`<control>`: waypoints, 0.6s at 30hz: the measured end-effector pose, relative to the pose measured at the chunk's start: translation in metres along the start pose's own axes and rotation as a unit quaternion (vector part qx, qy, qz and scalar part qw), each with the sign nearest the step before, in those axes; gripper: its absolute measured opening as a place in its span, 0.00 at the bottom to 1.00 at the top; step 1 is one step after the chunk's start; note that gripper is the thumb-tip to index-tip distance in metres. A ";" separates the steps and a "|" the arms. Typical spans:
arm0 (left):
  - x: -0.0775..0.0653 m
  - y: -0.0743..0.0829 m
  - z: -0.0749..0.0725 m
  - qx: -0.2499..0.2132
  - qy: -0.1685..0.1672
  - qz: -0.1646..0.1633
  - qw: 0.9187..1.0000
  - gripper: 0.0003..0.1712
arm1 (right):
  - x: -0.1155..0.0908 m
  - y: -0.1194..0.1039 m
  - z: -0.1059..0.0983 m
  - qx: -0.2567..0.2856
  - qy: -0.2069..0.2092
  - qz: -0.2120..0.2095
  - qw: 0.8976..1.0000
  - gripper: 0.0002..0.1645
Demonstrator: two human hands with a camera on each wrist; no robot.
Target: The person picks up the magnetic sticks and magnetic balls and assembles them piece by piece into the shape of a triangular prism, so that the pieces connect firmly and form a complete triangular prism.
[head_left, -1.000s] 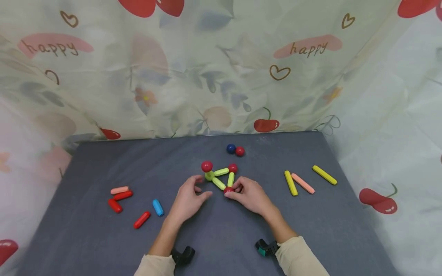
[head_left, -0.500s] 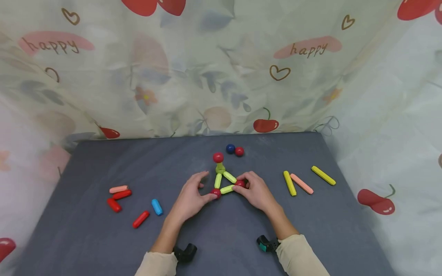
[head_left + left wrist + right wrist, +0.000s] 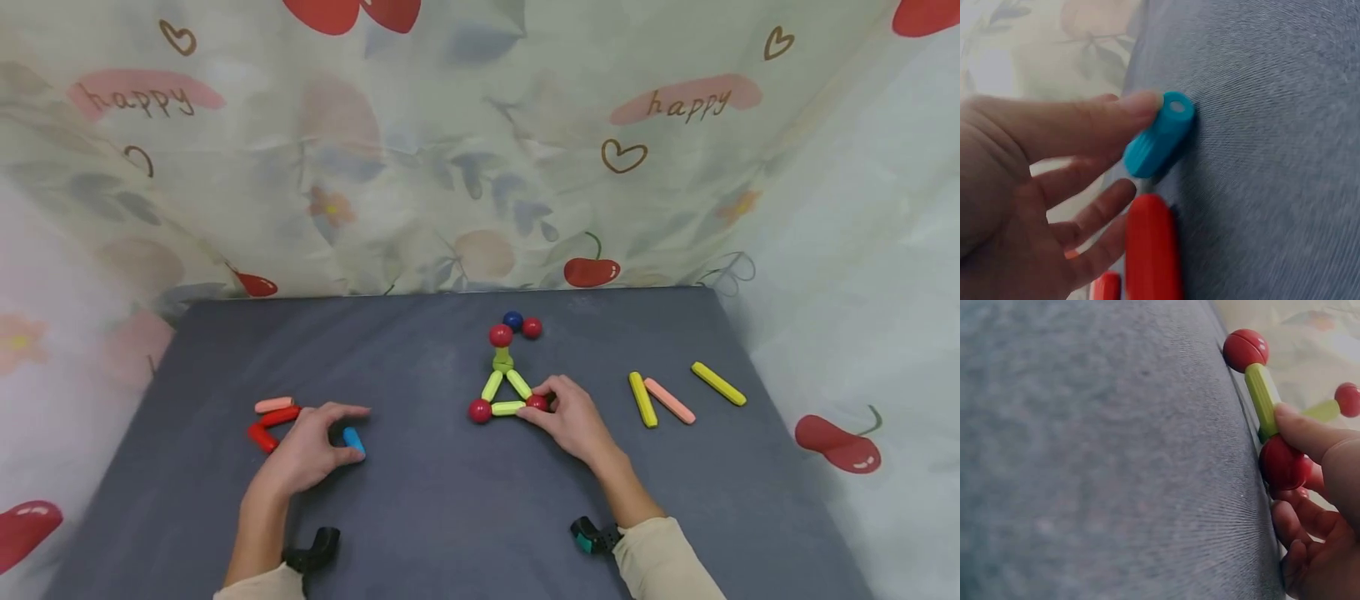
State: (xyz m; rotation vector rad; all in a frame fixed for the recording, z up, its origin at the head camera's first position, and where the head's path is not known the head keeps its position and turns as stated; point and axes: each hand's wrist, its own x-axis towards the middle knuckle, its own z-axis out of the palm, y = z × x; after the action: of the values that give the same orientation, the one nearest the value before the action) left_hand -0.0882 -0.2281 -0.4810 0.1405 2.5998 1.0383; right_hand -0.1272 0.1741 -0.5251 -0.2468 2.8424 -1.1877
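A triangle of lime-green rods (image 3: 492,386) lies on the table, with a red ball (image 3: 480,411) at its near left corner. At its far corner a green ball (image 3: 502,361) carries a rod topped by another red ball (image 3: 500,336). My right hand (image 3: 573,421) pinches the red ball (image 3: 1284,464) at the near right corner between thumb and fingers. Over on the left, my left hand (image 3: 307,450) is spread around a short blue rod (image 3: 1159,137). Its thumb is at the rod's end, which shows a pale dot; the index finger stands apart from the rod.
Red rods (image 3: 262,437) and a short pink rod (image 3: 273,405) lie beside my left hand. Behind the triangle sit a blue ball (image 3: 513,322) and a red ball (image 3: 532,327). Yellow rods (image 3: 718,384) and a long pink rod (image 3: 670,401) lie to the right. A printed curtain (image 3: 420,167) hangs behind the table.
The triangle has been turned, and its raised ball now stands at the far corner. My left hand has let go of the near left ball and moved left to the blue rod.
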 end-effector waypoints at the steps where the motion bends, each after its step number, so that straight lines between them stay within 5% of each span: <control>1: 0.001 0.000 0.000 0.001 -0.006 -0.004 1.000 0.31 | 0.000 0.000 -0.001 0.003 -0.002 0.003 1.000 0.20; 8: 0.011 0.004 0.007 0.038 0.014 -0.032 0.999 0.21 | 0.001 -0.001 -0.001 0.008 -0.017 0.009 1.000 0.20; 18: 0.029 0.007 0.017 0.125 0.077 -0.001 0.989 0.14 | 0.001 0.002 -0.004 0.003 -0.018 0.021 1.000 0.21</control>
State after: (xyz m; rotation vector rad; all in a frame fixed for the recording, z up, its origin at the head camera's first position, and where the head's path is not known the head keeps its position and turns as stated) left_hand -0.1101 -0.2055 -0.4955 0.1214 2.8638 0.7439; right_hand -0.1290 0.1780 -0.5237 -0.2060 2.7977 -1.1715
